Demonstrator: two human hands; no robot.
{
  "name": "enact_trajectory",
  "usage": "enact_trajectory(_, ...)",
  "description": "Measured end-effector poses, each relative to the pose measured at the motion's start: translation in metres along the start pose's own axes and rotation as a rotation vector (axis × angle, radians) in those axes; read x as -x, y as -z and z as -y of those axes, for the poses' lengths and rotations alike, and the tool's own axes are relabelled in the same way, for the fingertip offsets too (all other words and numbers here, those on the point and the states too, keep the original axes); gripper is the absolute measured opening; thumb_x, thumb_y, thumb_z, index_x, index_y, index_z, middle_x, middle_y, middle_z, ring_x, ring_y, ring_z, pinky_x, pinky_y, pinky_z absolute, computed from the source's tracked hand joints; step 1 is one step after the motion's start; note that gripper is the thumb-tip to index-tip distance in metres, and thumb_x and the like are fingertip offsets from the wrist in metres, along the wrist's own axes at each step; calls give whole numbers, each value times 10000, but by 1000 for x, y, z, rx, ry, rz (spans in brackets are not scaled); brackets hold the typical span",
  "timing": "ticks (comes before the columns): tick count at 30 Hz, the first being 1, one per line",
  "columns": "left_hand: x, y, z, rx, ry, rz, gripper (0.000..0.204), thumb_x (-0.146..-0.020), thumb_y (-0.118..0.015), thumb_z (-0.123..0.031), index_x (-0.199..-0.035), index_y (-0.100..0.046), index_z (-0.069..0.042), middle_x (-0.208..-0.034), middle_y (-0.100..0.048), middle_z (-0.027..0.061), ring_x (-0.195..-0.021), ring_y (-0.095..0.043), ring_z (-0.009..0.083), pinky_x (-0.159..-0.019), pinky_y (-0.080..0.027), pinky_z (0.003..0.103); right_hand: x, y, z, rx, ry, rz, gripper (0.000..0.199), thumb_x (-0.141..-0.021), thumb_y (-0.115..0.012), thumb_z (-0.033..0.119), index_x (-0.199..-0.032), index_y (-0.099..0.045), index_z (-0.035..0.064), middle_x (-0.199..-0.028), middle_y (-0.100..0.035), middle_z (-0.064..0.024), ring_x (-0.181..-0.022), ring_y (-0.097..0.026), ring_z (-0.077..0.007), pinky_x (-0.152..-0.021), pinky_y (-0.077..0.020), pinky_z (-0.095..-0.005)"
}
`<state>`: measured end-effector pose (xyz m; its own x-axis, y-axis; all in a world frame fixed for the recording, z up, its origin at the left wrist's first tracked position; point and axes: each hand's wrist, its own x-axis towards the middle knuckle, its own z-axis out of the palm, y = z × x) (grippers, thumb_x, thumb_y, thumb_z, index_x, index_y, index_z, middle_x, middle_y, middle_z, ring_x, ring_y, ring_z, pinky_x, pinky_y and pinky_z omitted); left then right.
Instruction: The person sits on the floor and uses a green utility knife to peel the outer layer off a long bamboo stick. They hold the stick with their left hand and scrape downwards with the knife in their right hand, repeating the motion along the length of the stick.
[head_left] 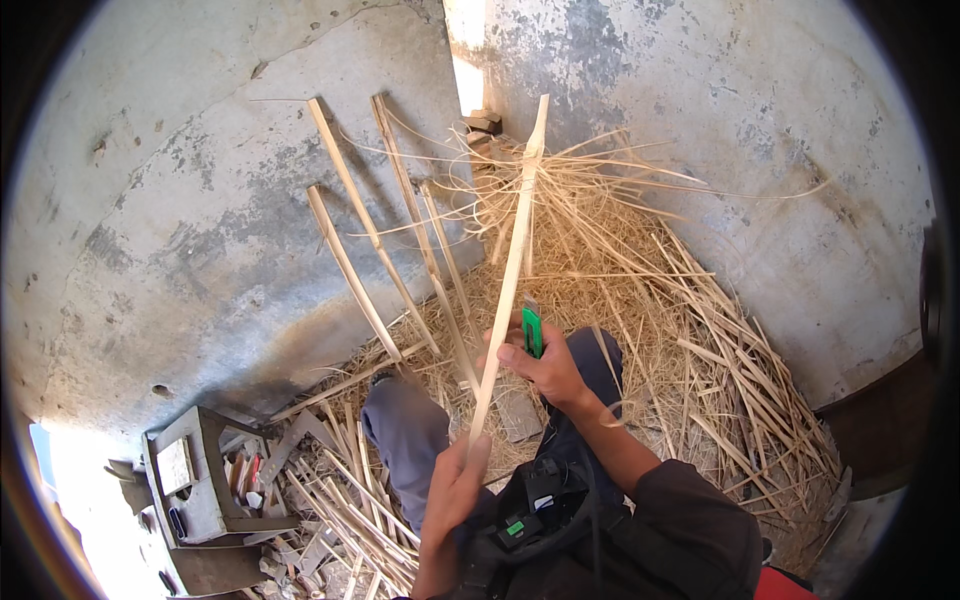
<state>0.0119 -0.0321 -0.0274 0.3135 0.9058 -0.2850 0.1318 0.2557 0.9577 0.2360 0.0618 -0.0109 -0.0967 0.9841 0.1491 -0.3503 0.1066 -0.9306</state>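
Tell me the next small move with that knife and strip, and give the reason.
Probably draw the green utility knife further along the long bamboo strip, away from the body. The right hand holds the knife against the strip partway up, the left hand grips the strip's lower end, and thin shavings already lie heaped on the ground ahead, which suggests paring strokes.
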Motion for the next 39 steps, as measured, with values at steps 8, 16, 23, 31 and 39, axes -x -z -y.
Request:
enact_trajectory(8, 1, -15, -13, -198, -212, -193, 256, -1145, -617, -240, -1147, -651, 14, -735, -573, 13, -686, -511, 82, -624, -434, 301, -10, 6, -7, -60, -45, -68, 340, -1056, -752, 145, -1335, -641, -16, -1085, -771, -133, -944, -786, -215, -804, -641, -340)
enact_trajectory(16, 2, -1, -11, -149, -146, -185, 212, -1147, -596, -183, -1195, -679, 6, -739, -547, -18, -667, -458, 58, -591, -377, 277, -20, 12, -10, 67, 44, -123, 364, -1111, -658, 301, -1335, -676, 14, -962, -790, -95, -561, -363, -5, -518, -297, -218)
enact_trajectory(23, -9, -3, -12, -69, -221, -237, 223, -1173, -544, -176, -1187, -702, -19, -758, -470, -93, -661, -362, 5, -579, -274, 229, 5, 18, -44, 517, 381, -49, 510, -1112, -590, 463, -1253, -697, -16, -885, -714, -103, -612, -575, -151, -604, -475, -292)
enact_trajectory(31, -16, -8, -26, -64, -279, -258, 246, -1180, -543, -194, -1196, -707, -11, -763, -475, -77, -681, -378, 17, -593, -290, 234, 24, 3, -24, 835, 508, 21, 315, -960, -835, 332, -1128, -793, 69, -921, -778, -109, -762, -762, -295, -677, -587, -368)
enact_trajectory(39, -21, -14, -27, -140, -305, -323, 291, -1194, -500, -222, -1156, -689, -3, -748, -490, -46, -699, -417, 50, -616, -351, 268, 22, 2, -22, 911, 583, 47, 314, -910, -885, 343, -1090, -809, 97, -853, -773, -59, -685, -748, -253, -601, -560, -346)
